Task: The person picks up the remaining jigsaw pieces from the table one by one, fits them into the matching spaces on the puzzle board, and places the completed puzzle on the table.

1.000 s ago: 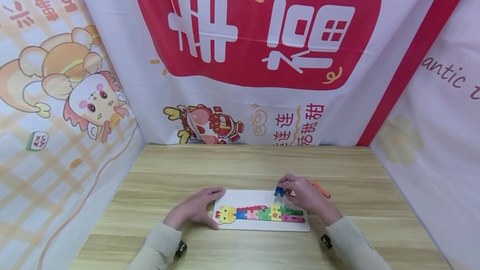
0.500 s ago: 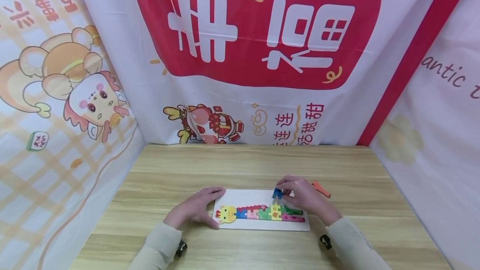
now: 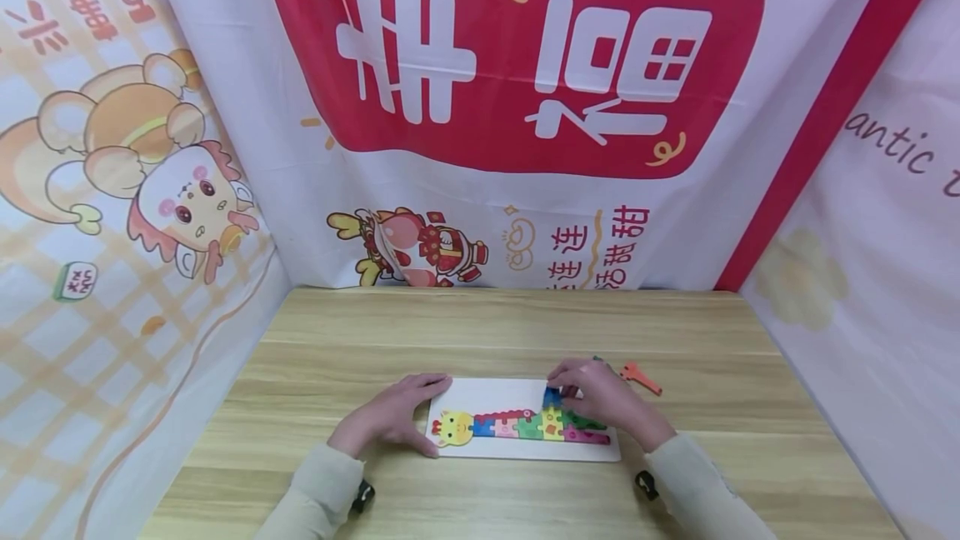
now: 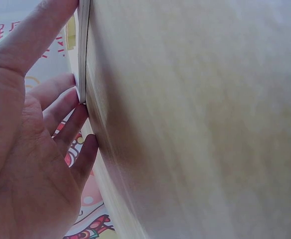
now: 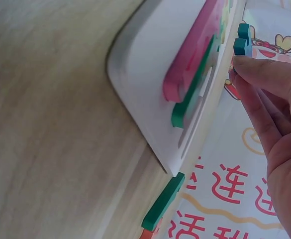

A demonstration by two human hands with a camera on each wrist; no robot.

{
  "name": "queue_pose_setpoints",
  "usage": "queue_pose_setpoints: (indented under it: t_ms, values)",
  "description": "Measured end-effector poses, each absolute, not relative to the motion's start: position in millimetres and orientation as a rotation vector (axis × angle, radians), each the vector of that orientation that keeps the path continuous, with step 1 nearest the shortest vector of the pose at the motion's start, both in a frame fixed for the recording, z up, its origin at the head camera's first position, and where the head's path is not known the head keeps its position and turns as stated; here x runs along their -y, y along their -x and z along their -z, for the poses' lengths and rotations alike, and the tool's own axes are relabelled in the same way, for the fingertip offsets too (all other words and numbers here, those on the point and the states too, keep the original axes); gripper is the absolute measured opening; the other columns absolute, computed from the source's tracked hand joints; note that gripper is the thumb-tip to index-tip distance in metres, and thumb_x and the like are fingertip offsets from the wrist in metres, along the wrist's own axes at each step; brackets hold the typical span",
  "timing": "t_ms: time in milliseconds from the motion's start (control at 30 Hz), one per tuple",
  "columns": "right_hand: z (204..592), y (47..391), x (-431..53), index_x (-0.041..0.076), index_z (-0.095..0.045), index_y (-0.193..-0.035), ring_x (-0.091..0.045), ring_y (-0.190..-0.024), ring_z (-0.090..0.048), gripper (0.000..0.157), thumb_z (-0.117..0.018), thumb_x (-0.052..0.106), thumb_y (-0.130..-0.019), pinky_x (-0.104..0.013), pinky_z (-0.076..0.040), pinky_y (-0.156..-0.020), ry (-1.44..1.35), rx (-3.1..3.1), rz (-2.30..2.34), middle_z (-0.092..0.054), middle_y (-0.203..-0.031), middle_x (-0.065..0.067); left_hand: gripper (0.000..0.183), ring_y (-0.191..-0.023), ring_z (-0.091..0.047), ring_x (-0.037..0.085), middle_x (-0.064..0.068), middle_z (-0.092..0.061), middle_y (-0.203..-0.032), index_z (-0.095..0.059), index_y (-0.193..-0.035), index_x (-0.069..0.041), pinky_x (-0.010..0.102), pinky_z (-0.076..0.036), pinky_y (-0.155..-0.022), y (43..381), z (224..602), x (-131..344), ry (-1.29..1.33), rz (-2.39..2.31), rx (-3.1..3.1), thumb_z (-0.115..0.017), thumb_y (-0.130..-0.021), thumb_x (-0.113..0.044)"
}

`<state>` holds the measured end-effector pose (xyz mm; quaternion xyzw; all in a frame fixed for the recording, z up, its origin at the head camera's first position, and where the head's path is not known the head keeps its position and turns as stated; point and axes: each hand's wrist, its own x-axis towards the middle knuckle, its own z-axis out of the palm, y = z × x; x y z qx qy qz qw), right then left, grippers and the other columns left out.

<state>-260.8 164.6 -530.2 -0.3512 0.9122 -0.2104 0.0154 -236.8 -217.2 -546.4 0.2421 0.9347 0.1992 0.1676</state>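
A white puzzle board with a colourful giraffe puzzle lies flat on the wooden table. At its left end, my left hand spans the board, thumb by the near corner and fingers by the far one. In the left wrist view, the left fingertips are nearly straight beside the board's edge. My right hand pinches a blue puzzle piece between thumb and fingers, right above the yellow piece. The right wrist view shows the held piece's knobbed end past the thumb.
An orange-red piece lies on the table to the right of the right hand. Beside it is a green piece, largely hidden by the hand in the head view. Printed cloth hangs behind the table.
My right hand has shifted slightly left and nearer, bringing the blue piece down against the yellow one. A green piece behind the hand has come into sight. The left hand stays in place.
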Motion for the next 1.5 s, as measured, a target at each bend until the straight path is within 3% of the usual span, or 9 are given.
queue_pose_setpoints:
  t_ms: [1500]
  values:
    - [547, 270, -163, 0.023, -0.072, -0.11, -0.014, -0.105, -0.065, 0.033, -0.078, 0.014, -0.078, -0.03, -0.055, -0.086, 1.1, -2.812, 0.587, -0.069, -0.114, 0.007, 0.111, -0.142, -0.025, 0.029, -0.003, -0.025, -0.157, -0.029, -0.151, -0.027, 0.054, -0.03, -0.111, 235, 545, 217, -0.688, -0.562, -2.662, -0.076, -0.059, -0.068]
